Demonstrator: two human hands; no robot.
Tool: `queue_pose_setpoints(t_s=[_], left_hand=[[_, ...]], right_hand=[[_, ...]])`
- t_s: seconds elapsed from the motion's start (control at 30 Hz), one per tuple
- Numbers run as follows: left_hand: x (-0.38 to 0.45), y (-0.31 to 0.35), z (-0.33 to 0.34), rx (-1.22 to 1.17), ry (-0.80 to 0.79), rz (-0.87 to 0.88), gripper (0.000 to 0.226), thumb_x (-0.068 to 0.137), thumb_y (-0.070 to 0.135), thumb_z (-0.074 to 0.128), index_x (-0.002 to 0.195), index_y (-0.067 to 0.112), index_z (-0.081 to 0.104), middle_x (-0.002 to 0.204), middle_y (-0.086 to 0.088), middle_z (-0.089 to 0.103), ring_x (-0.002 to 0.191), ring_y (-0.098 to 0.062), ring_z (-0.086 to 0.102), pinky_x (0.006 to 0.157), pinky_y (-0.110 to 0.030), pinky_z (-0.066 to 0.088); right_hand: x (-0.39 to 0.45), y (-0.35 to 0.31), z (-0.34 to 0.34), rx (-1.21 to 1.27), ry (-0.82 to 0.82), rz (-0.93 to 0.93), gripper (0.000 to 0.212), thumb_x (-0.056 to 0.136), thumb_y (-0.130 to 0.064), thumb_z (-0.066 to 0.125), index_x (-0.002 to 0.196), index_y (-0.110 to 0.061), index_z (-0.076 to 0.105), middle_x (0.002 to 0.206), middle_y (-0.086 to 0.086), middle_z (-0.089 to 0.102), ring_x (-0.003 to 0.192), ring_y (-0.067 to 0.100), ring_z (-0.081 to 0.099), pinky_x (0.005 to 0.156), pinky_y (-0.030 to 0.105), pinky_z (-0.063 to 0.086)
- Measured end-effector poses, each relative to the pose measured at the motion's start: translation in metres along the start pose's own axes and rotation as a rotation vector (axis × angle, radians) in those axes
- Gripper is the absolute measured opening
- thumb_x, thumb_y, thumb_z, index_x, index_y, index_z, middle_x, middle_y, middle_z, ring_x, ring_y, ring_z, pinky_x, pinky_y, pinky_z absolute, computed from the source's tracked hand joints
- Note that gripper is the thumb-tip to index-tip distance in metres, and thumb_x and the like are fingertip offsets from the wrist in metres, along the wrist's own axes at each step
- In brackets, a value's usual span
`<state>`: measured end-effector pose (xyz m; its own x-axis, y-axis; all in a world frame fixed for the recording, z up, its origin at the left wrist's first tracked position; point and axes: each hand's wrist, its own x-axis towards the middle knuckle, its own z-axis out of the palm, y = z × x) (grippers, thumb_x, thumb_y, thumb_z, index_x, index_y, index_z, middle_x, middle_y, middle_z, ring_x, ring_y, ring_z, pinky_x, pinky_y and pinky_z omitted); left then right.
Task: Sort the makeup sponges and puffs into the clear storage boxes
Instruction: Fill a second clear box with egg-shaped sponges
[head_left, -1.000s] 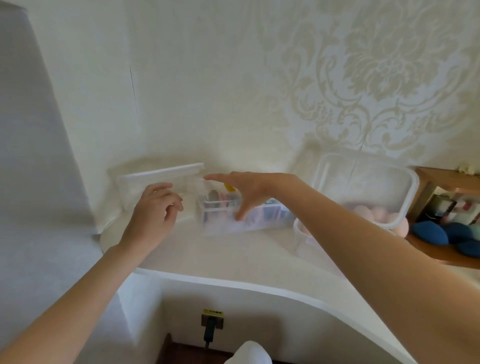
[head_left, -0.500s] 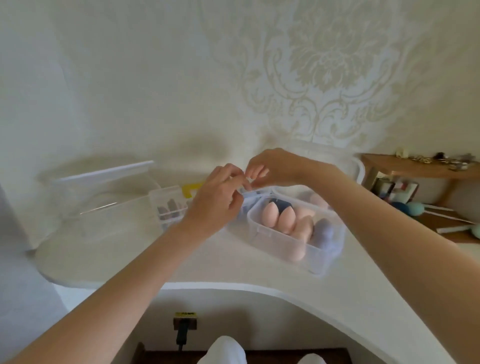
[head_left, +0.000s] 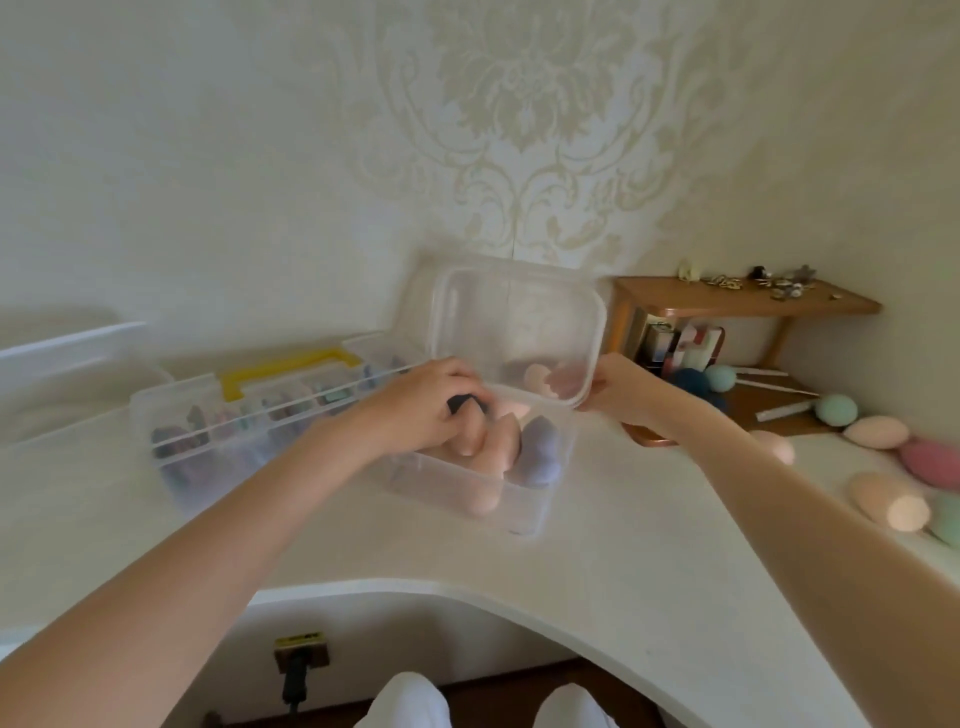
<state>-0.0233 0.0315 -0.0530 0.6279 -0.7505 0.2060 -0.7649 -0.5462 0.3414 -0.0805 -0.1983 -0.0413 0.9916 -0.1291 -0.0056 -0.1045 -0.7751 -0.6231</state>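
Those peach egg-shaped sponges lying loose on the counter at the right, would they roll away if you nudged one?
Probably a little. The loose peach sponge is rounded with one flat-cut end, so it would likely wobble in a curve rather than run straight. It looks like soft foam, so probably light and squashy, not fragile.

Cream damask wallpaper (head_left: 519, 104), curved white table (head_left: 597, 561), wooden shelf (head_left: 737, 300) at right, wall socket (head_left: 301, 644) below, soft daylight.
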Motion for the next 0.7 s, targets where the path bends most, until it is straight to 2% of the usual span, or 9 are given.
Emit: queue_pose_setpoints(t_s=[0.07, 0.13, 0.17, 0.2, 0.27, 0.37, 0.47, 0.57, 0.7], left_hand=[[-0.002, -0.001, 0.000, 0.003, 0.022, -0.013, 0.032, 0.086, 0.014, 0.056, 0.116, 0.015, 0.064, 0.127, -0.002, 0.052, 0.116, -0.016, 0.051, 0.095, -0.016, 0.032], [-0.004, -0.002, -0.001, 0.011, 0.033, -0.027, 0.031, 0.087, 0.013, 0.056, 0.116, 0.016, 0.063, 0.127, 0.000, 0.051, 0.109, -0.014, 0.052, 0.091, -0.015, 0.034], [-0.005, -0.004, -0.001, 0.018, 0.036, -0.036, 0.030, 0.087, 0.014, 0.055, 0.117, 0.016, 0.063, 0.127, 0.001, 0.050, 0.101, -0.011, 0.052, 0.086, -0.013, 0.033], [-0.006, -0.005, -0.001, 0.022, 0.040, -0.050, 0.030, 0.088, 0.014, 0.055, 0.117, 0.015, 0.063, 0.127, 0.002, 0.050, 0.093, -0.009, 0.050, 0.081, -0.011, 0.031], [-0.007, -0.010, -0.002, 0.011, 0.046, -0.085, 0.028, 0.089, 0.014, 0.055, 0.116, 0.015, 0.063, 0.126, 0.002, 0.049, 0.087, -0.009, 0.050, 0.081, -0.013, 0.033], [-0.007, -0.018, -0.002, 0.019, 0.070, -0.131, 0.027, 0.089, 0.011, 0.054, 0.114, 0.014, 0.064, 0.125, -0.001, 0.049, 0.096, -0.010, 0.049, 0.090, -0.019, 0.037], [-0.004, -0.016, 0.001, 0.055, 0.109, -0.175, 0.030, 0.089, 0.011, 0.051, 0.115, 0.014, 0.063, 0.126, -0.002, 0.049, 0.116, -0.017, 0.048, 0.097, -0.023, 0.035], [0.001, -0.008, 0.006, 0.100, 0.125, -0.235, 0.033, 0.091, 0.011, 0.045, 0.120, 0.014, 0.060, 0.132, -0.002, 0.046, 0.124, -0.019, 0.042, 0.103, -0.027, 0.030], [0.010, 0.000, 0.003, 0.046, 0.094, -0.323, 0.033, 0.092, 0.010, 0.043, 0.122, 0.013, 0.057, 0.134, -0.006, 0.045, 0.125, -0.023, 0.043, 0.103, -0.030, 0.031]], right_hand=[[0.013, 0.002, 0.017, 0.122, -0.050, 0.004, 0.041, 0.087, -0.010, 0.063, 0.127, -0.017, 0.058, 0.125, 0.000, 0.061, 0.118, 0.018, 0.055, 0.101, 0.031, 0.044], [0.025, 0.000, 0.028, 0.060, -0.054, 0.048, 0.030, 0.091, -0.019, 0.058, 0.121, -0.021, 0.057, 0.113, -0.006, 0.060, 0.105, 0.013, 0.056, 0.090, 0.024, 0.046], [0.031, 0.002, 0.032, 0.004, -0.048, 0.088, 0.029, 0.092, -0.024, 0.055, 0.120, -0.018, 0.054, 0.115, 0.000, 0.059, 0.107, 0.017, 0.055, 0.090, 0.026, 0.045], [0.039, 0.005, 0.036, -0.081, -0.040, 0.129, 0.038, 0.092, -0.028, 0.053, 0.127, -0.011, 0.049, 0.126, 0.009, 0.054, 0.116, 0.026, 0.052, 0.096, 0.033, 0.042], [0.047, 0.007, 0.041, -0.276, -0.047, 0.164, 0.045, 0.093, -0.034, 0.046, 0.132, -0.013, 0.044, 0.135, 0.016, 0.045, 0.123, 0.034, 0.045, 0.104, 0.040, 0.038], [0.051, -0.004, 0.047, -0.297, -0.014, 0.097, 0.029, 0.091, -0.040, 0.040, 0.117, -0.030, 0.050, 0.119, 0.004, 0.051, 0.108, 0.023, 0.050, 0.093, 0.031, 0.041], [0.045, -0.009, 0.039, -0.141, -0.074, 0.052, 0.027, 0.090, -0.027, 0.054, 0.114, -0.016, 0.061, 0.113, 0.009, 0.062, 0.106, 0.027, 0.058, 0.091, 0.035, 0.047], [0.032, -0.008, 0.011, -0.105, -0.147, 0.047, 0.035, 0.085, -0.024, 0.065, 0.118, -0.013, 0.060, 0.114, 0.008, 0.064, 0.096, 0.023, 0.059, 0.070, 0.021, 0.049], [0.016, -0.024, -0.029, -0.091, 0.146, 0.046, 0.044, 0.079, -0.032, 0.071, 0.113, -0.014, 0.049, 0.104, 0.001, 0.056, 0.091, 0.018, 0.054, 0.062, 0.021, 0.040]])
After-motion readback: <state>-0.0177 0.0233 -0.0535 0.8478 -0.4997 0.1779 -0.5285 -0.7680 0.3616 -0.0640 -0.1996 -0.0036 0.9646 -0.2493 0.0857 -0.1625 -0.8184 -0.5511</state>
